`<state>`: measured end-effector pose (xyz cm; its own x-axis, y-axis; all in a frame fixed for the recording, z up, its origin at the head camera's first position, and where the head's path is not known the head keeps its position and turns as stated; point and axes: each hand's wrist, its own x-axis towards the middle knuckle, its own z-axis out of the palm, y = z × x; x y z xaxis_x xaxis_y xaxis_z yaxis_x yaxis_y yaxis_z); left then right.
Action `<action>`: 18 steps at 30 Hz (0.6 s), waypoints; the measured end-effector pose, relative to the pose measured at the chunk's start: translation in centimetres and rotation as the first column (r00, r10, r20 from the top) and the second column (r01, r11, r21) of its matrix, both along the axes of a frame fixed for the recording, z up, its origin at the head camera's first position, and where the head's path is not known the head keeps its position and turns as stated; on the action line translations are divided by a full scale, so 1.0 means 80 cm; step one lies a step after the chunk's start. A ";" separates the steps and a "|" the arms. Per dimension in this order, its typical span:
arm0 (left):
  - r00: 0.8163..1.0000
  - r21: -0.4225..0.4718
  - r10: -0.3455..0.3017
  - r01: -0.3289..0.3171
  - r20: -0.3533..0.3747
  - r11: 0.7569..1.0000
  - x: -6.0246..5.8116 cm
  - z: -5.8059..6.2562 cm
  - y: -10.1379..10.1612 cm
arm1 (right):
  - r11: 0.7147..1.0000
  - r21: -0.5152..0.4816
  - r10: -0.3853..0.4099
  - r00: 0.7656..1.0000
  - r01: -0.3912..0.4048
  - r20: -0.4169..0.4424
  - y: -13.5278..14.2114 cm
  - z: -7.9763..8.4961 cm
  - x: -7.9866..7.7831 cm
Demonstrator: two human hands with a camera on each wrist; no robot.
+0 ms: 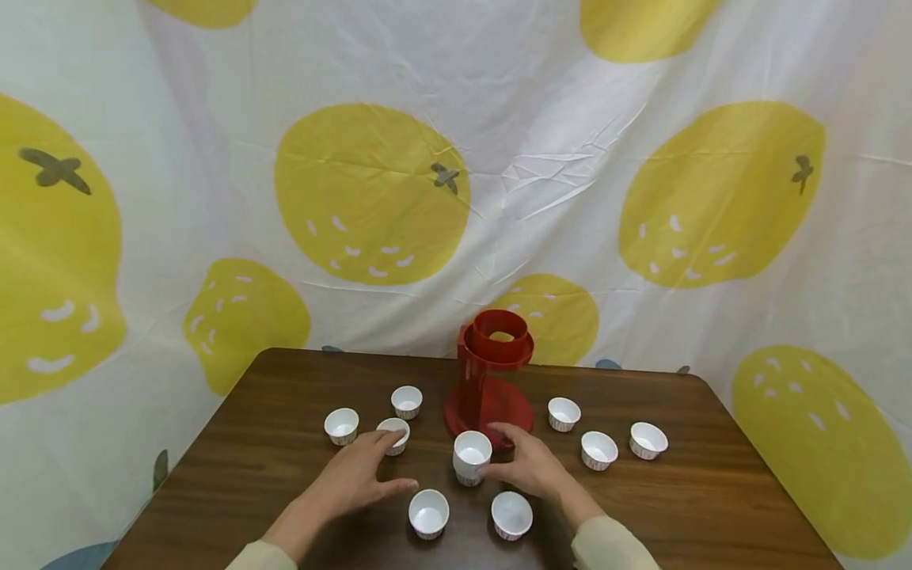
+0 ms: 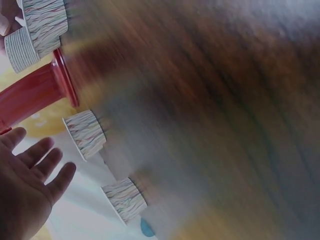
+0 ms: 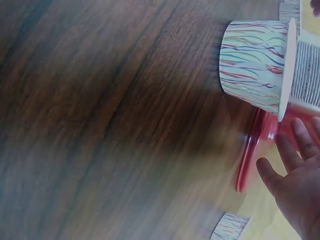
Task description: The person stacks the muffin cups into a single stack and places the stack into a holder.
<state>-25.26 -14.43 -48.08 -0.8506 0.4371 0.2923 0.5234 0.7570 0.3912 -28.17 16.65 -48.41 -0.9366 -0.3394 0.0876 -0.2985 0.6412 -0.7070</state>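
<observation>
A small stack of white paper baking cups (image 1: 473, 451) stands mid-table, a plain-sided cup above one with a streaked pattern. My right hand (image 1: 530, 463) is at its right side, thumb by the stack's wall and fingers extended. In the right wrist view the fingers (image 3: 290, 150) are spread beside the ridged upper cup (image 3: 307, 75). My left hand (image 1: 359, 475) hovers left of the stack with spread fingers and holds nothing. Its index fingertip overlaps a single cup (image 1: 394, 447) in the head view, and its thumb points toward a front cup (image 1: 429, 514).
A red stand with a ring-shaped top (image 1: 492, 380) rises behind the stack. Another front cup (image 1: 511, 516) sits near my right wrist. Two more cups (image 1: 342, 426) are at left and three (image 1: 598, 450) at right. A lemon-print cloth (image 1: 534, 198) hangs behind the wooden table (image 1: 684, 507).
</observation>
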 end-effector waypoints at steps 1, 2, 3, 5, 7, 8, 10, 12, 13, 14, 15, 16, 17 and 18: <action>1.000 0.014 -0.006 0.006 0.027 1.000 0.000 -0.001 0.000 | 1.000 0.002 0.007 1.000 -0.007 -0.001 -0.001 0.000 0.000; 0.998 0.027 -0.013 0.011 0.055 1.000 0.001 -0.001 0.000 | 1.000 0.005 0.010 1.000 -0.010 -0.004 -0.002 0.000 0.000; 0.996 0.040 -0.023 0.020 0.081 0.999 0.001 -0.001 0.000 | 1.000 0.004 0.013 1.000 -0.013 -0.006 -0.003 0.000 0.000; 0.990 0.066 -0.047 0.038 0.129 0.997 0.002 0.000 0.001 | 1.000 0.007 0.018 1.000 -0.018 -0.012 -0.003 -0.001 -0.001; 0.983 0.085 -0.066 0.052 0.174 0.995 0.002 0.000 0.001 | 1.000 0.005 0.024 1.000 -0.023 -0.017 -0.003 -0.002 -0.001; 0.979 0.092 -0.074 0.058 0.191 0.994 0.003 0.000 0.001 | 1.000 0.001 0.027 0.999 -0.027 -0.020 -0.003 -0.003 -0.001; 0.973 0.095 -0.087 0.068 0.212 0.993 0.004 -0.001 0.000 | 0.999 -0.013 0.034 0.999 -0.035 -0.024 -0.004 -0.003 -0.001; 0.969 0.089 -0.093 0.074 0.228 0.993 0.005 -0.002 0.000 | 0.998 -0.033 0.047 0.999 -0.048 -0.028 -0.004 -0.004 0.000; 0.968 0.086 -0.095 0.077 0.232 0.993 0.006 -0.002 0.000 | 0.998 -0.042 0.050 0.998 -0.051 -0.027 -0.005 -0.005 -0.001; 0.967 0.087 -0.098 0.079 0.234 0.993 0.007 -0.003 -0.001 | 0.997 -0.049 0.052 0.998 -0.053 -0.025 -0.005 -0.004 0.000; 0.966 0.086 -0.099 0.081 0.237 0.993 0.007 -0.003 -0.001 | 0.997 -0.062 0.054 0.998 -0.055 -0.018 -0.006 -0.005 0.000; 0.966 0.086 -0.102 0.084 0.238 0.993 0.008 -0.003 -0.001 | 0.996 -0.066 0.056 0.998 -0.057 -0.013 -0.006 -0.005 0.000; 0.964 0.087 -0.106 0.087 0.242 0.992 0.009 -0.003 -0.001 | 0.996 -0.067 0.056 0.998 -0.057 -0.009 -0.007 -0.005 0.000; 0.964 0.088 -0.110 0.091 0.244 0.992 0.010 -0.003 -0.001 | 0.996 -0.067 0.056 0.998 -0.056 -0.006 -0.008 -0.005 0.000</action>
<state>-24.46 -14.51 -48.34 -0.8534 0.5088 0.1138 0.4749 0.6687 0.5720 -28.16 16.02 -48.79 -0.9159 -0.3843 0.1158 -0.3355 0.5747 -0.7465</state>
